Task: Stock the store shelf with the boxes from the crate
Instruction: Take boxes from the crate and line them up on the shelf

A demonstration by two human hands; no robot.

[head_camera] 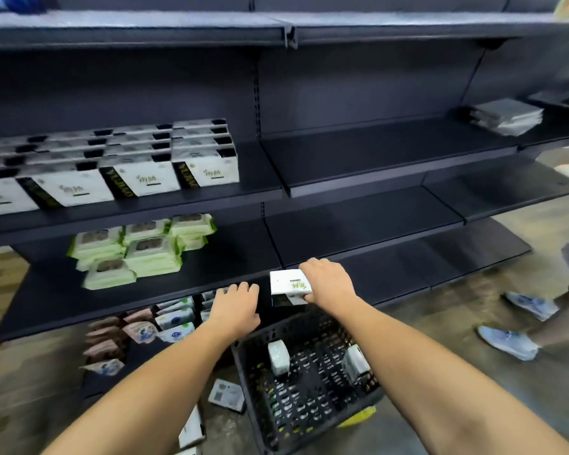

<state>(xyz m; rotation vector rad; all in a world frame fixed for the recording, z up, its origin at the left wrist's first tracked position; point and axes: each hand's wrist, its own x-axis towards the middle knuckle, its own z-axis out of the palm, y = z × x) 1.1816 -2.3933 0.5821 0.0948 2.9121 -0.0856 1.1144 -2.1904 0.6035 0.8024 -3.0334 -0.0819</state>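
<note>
Head view looks down at nearby shelf (138, 300).

Crate (248, 389) sits before the shelf (342, 224); 2 boxes (279, 357) lie in it.

We're facing dark grey shelving (358, 159) w/ a slotted upright (257, 93) mid-frame. Floor (457, 307) is mottled grey-brown concrete, near & right. Tan cardboard stack (0, 284) at far left. Lighting even, soft.

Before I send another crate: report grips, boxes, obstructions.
Right grip holds white box above black crate. Left grip empty, near shelf edge. Two boxes left in crate. Bystander's feet at right.
</note>
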